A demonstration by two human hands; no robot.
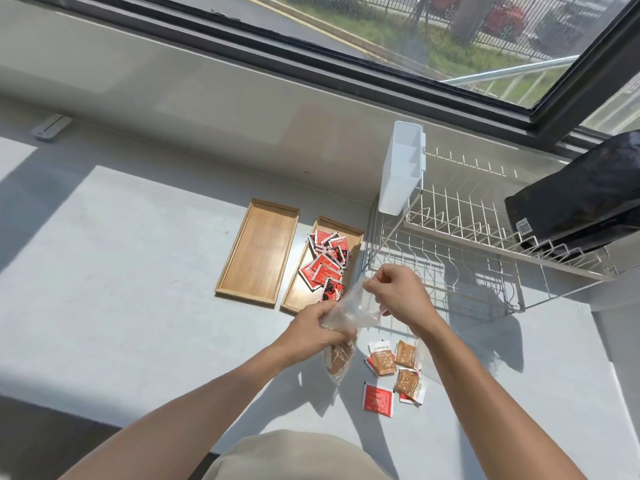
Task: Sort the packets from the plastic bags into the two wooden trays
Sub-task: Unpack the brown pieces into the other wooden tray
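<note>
Two bare hands hold a clear, crinkled plastic bag [346, 315] above a pale grey countertop [121, 289] that sits under a large window. The left hand [320, 332] is clenched around the middle of the bag, squeezing it closed above a cluster of brown packets [338, 358] that hang in the bag's lower end. The right hand [398, 294] pinches the bag's upper edge between its fingertips and holds it up and to the right.

Beyond the hands, two shallow rectangular wooden trays lie side by side on the counter, just beside each other. The left wooden tray [258, 252] shows only bare wood. The right wooden tray [355, 239] holds a loose heap of small red-and-white square packets [325, 265], piled mostly in its middle and far half.

On the counter below the right hand lie a few loose packets, near one another: three brown see-through sachets [405, 353] with white edges, and one red-and-white packet [377, 400] nearest the person.

To the right of the trays stands a white wire dish rack [467, 244] with a tall white plastic cutlery holder [401, 171] hooked on its left end. A black bag-like object [581, 192] rests on the far right side of the rack. Sunlight throws sharp shadows of the arms and the rack across the counter.
</note>
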